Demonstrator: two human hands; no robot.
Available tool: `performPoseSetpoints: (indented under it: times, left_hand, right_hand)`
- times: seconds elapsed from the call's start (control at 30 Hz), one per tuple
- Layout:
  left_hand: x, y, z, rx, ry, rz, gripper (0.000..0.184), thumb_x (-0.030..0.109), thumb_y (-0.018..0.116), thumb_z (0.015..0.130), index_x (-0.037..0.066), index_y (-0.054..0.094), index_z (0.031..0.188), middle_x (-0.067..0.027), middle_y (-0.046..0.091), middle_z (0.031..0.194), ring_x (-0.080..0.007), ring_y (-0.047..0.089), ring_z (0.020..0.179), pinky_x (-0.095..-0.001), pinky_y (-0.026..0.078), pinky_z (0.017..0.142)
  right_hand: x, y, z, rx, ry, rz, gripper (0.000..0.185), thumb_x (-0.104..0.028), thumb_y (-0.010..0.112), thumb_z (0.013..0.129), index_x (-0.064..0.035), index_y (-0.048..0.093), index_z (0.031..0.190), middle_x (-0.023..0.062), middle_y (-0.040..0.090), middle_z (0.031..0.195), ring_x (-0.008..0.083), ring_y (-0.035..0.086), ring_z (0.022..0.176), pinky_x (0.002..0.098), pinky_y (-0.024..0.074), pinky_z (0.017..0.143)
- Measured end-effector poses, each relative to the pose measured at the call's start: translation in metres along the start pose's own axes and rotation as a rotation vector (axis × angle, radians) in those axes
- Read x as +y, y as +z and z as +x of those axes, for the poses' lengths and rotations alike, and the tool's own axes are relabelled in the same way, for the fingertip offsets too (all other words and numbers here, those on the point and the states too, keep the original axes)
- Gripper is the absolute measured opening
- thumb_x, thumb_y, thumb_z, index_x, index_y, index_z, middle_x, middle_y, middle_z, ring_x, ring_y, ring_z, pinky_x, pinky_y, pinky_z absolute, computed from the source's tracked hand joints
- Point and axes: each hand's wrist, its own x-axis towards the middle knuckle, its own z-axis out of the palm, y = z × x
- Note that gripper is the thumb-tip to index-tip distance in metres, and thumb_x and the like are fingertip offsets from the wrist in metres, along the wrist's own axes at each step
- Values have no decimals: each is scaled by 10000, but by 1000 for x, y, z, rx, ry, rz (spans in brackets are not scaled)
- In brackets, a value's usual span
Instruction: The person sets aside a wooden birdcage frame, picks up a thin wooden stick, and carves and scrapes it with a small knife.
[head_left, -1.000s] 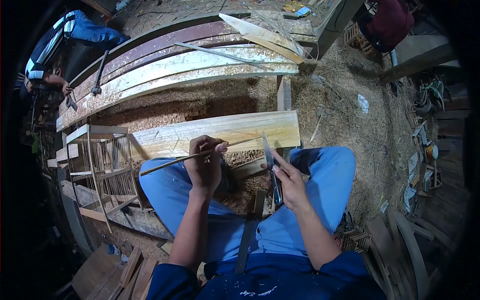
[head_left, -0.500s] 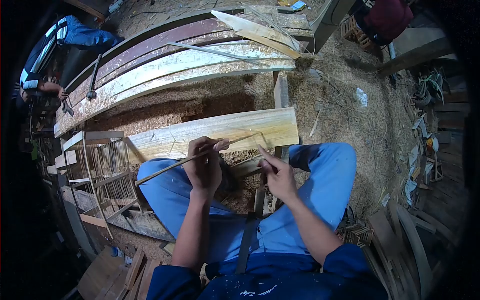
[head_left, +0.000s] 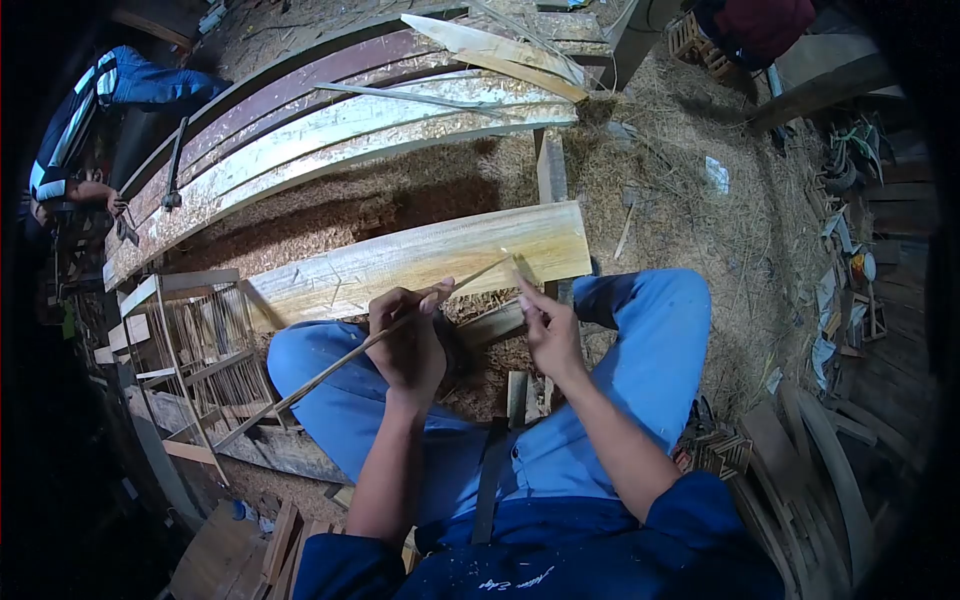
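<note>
My left hand [head_left: 406, 340] is closed around a thin bamboo-like strip [head_left: 330, 374]. The strip slants from the slatted wooden frame at lower left, through my fingers, up to a tip over the pale plank [head_left: 430, 248]. My right hand [head_left: 553, 338] is curled, its index finger pointing up at that tip. A small, blurred, yellowish-brown piece shows at this fingertip; whether it is a blade or a sliver I cannot tell. Both hands are above my lap, just on the near side of the plank.
The slatted wooden frame [head_left: 205, 350] stands by my left knee. Beyond the plank is a long bench [head_left: 330, 135] with loose strips and a hammer-like tool [head_left: 174, 190]. A person [head_left: 95, 140] works at its far left. Wood pieces [head_left: 800, 450] lie at right; shavings cover the ground.
My right hand has moved slightly up, its fingertip now nearer the strip's tip. The brown stick-like thing below it no longer shows. The strip's rear end reaches farther down-left; the view has shifted a little.
</note>
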Motion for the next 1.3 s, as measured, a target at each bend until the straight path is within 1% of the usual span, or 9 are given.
performPoseSetpoints:
  times: [0.07,0.2,0.33,0.47,0.53,0.67,0.8,0.93,1.3]
  left_hand:
    - [0,4,-1,27,-12,-87,179,-83,554,1002,2,437,1107,-196,702,989,-275,749,977,-359,570,911]
    - [2,1,0,-34,-26,116,146,-57,506,1022,15,412,1107,-215,695,965,-322,742,985,-454,575,957]
    - [0,3,-3,-19,-72,9,172,-66,479,1023,26,368,1117,-232,699,974,-354,738,999,-492,569,973]
    - [-2,3,-7,-40,-14,37,163,-56,463,1030,25,354,1122,-234,698,965,-362,740,997,-495,575,961]
    - [3,4,-4,-24,-21,71,150,-39,456,1039,24,351,1126,-241,700,965,-364,740,991,-482,578,958]
    - [4,3,1,-52,-80,99,138,-1,437,1059,32,336,1148,-235,716,968,-345,740,1001,-433,569,964]
    - [2,1,-1,-151,-14,127,122,68,384,1094,50,289,1169,-229,718,954,-361,726,1025,-464,531,1007]
    - [1,2,0,-134,-5,-4,120,-11,396,1071,46,313,1136,-240,700,923,-358,726,1005,-453,517,969]
    - [-1,0,-3,-169,-27,41,120,103,381,1106,59,282,1156,-251,711,953,-390,714,1035,-507,536,997]
  right_hand:
    - [-34,-3,-7,-133,108,-3,379,-92,547,1045,-92,600,1420,204,673,1325,169,634,1202,296,478,1002]
    - [-12,5,4,7,-19,54,471,2,527,1013,-191,602,1436,157,754,1125,140,671,1021,277,490,922]
    - [-29,-1,-7,-111,105,-11,369,-130,561,1046,-177,625,1406,217,674,1307,218,654,1207,320,511,968]
    - [0,-1,1,-32,166,-89,485,-6,548,991,-200,603,1431,214,678,1298,225,689,1137,339,520,941]
    - [-32,-2,-8,-131,110,-23,374,-155,552,1048,-200,618,1413,237,665,1300,259,674,1176,336,502,978]
    - [-1,3,6,8,60,29,512,39,557,966,-182,608,1424,241,668,1300,243,630,1255,321,477,1021]
    - [-35,-1,-6,-111,14,23,416,-36,556,1011,-113,600,1417,238,656,1312,274,618,1270,333,477,1025]
    - [-18,-4,7,-57,120,18,544,96,527,949,-141,593,1434,233,650,1325,274,622,1273,339,472,1032]
    - [-12,-5,-1,-37,107,8,365,-108,548,1047,-100,609,1407,222,662,1322,264,643,1237,323,462,1035]
